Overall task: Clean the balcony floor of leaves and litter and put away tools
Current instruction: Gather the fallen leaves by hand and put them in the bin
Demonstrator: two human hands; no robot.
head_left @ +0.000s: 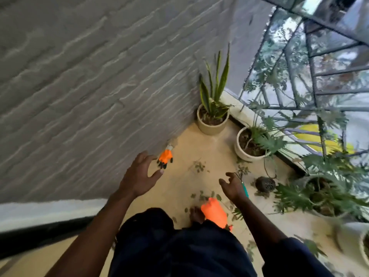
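Scanning the balcony floor [215, 154], I see small leaves [199, 166] scattered across its middle, with more between the person's hands and around a bare foot [196, 214]. An orange glove [165, 157] with dark fingertips lies at the floor's left edge, against the foot of the grey textured wall [89, 86]. A second orange item [214, 213], blurred, sits just beside the foot. A teal-handled tool [245, 189] with thin dark prongs shows past the outer edge of the right hand [231, 186]; I cannot tell whether it touches the hand.

The left hand [139, 176] reaches toward the glove with fingers and thumb spread, holding nothing and apart from it. The right hand is also out in front, fingers relaxed and slightly bent, gripping nothing.

In the far corner stands a beige pot [212, 126] with a tall striped plant. A white pot [242, 150] sits next along the right edge, under the metal grille [311, 72]. A dark round object [265, 183] lies on the floor near it. Big leafy plants [319, 192] crowd the right edge and spill over the floor. Dark trousers [175, 246] hide the near floor.
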